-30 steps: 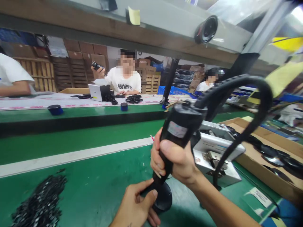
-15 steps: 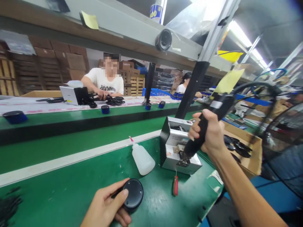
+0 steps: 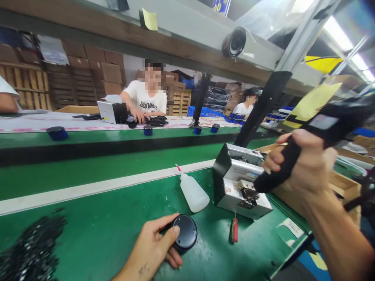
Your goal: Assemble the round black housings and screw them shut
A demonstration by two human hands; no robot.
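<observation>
My left hand (image 3: 158, 242) grips a round black disc (image 3: 185, 232) on the green bench, thumb on its top face. At the right, my right hand (image 3: 310, 164) is wrapped round a black power tool (image 3: 281, 166) with a cable behind it. The tool's lower end is over a silver metal box-shaped machine (image 3: 247, 199); whether they touch is unclear. Between the hands lie a white squeeze bottle (image 3: 195, 193) with a red tip and a small red-handled screwdriver (image 3: 234, 230).
A pile of small black parts (image 3: 35, 246) lies at lower left. Blue-sided discs (image 3: 148, 130) stand along the far ledge, where a person (image 3: 149, 95) handles black parts. A cardboard box (image 3: 348, 183) is behind my right arm, and a shelf beam (image 3: 181, 35) crosses above.
The view has turned left, shifting the bench items rightward. My right hand has raised the tool away from the machine's front and tilted it flatter. My left hand still holds the disc.
</observation>
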